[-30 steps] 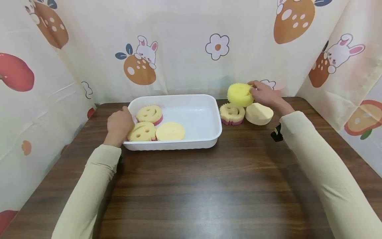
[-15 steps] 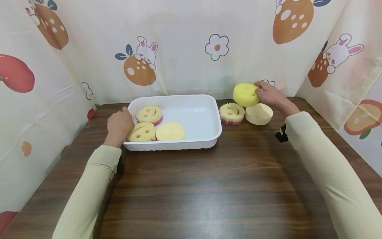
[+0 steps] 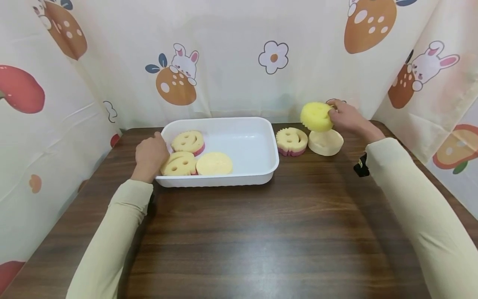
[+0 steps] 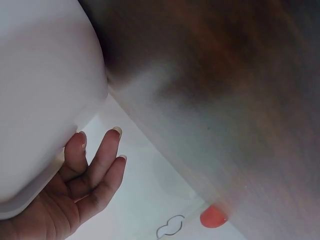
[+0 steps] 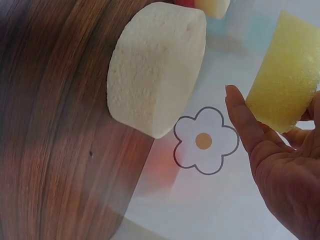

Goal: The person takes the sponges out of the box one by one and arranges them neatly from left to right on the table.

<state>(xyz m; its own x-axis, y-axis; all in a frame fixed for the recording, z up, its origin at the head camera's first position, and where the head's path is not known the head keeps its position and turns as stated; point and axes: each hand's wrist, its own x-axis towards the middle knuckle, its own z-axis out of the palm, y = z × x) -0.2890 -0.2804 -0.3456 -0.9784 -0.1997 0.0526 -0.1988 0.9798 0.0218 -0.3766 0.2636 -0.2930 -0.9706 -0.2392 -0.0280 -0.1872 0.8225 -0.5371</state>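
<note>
My right hand (image 3: 349, 118) pinches a bright yellow round smiley sponge (image 3: 316, 116) by its right edge, raised above the table. Below it sits a plain cream round sponge (image 3: 325, 143), and left of that a smiley sponge with a pink underside (image 3: 291, 141). In the right wrist view the yellow sponge (image 5: 287, 72) is seen from its side. At the white tray (image 3: 246, 179) my left hand (image 3: 151, 154) grips the left rim; the left wrist view has its fingers (image 4: 102, 155) bent against the outside wall.
Two smiley sponges (image 3: 188, 141) and a plain pale yellow round sponge (image 3: 214, 163) lie in the left part of the tray. Everything stands on a dark wooden table (image 3: 257, 241). A printed curtain (image 3: 231, 62) hangs right behind the table's back edge.
My right hand has moved to the right with the yellow sponge, from over the smiley sponge to over the plain cream one. The left hand and tray stay put.
</note>
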